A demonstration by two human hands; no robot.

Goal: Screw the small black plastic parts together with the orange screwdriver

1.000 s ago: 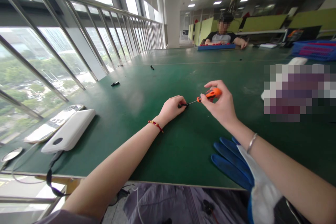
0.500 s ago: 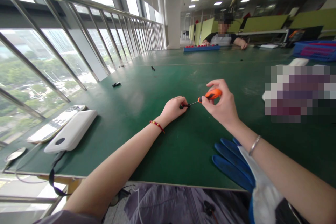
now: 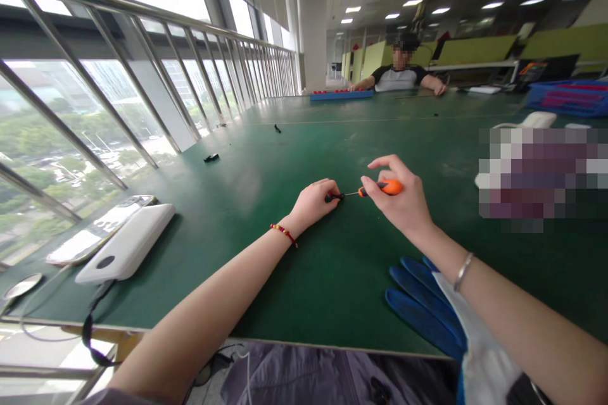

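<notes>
My left hand (image 3: 314,204) rests on the green table (image 3: 304,291), its fingers pinching a small black part (image 3: 335,197) whose kind is too small to tell. In my right hand (image 3: 403,199) is an orange and black screwdriver (image 3: 390,186), held by the handle with thumb and fingers, the index finger lifted off. The screwdriver lies almost level, and its thin shaft points left with the tip at the black part. My left fingers partly hide that part.
A blue and white glove (image 3: 427,307) lies under my right forearm. At left are a white power bank (image 3: 126,243) and a phone (image 3: 102,228). Small black pieces (image 3: 211,157) lie farther off. Across the table a person (image 3: 399,73) sits by a blue strip (image 3: 341,95); a blue basket (image 3: 565,98) stands right.
The screwdriver has swung from tilted to nearly level, and my right index finger and thumb have shifted on it. Across the table, the blue strip has slid left with the other person's hand.
</notes>
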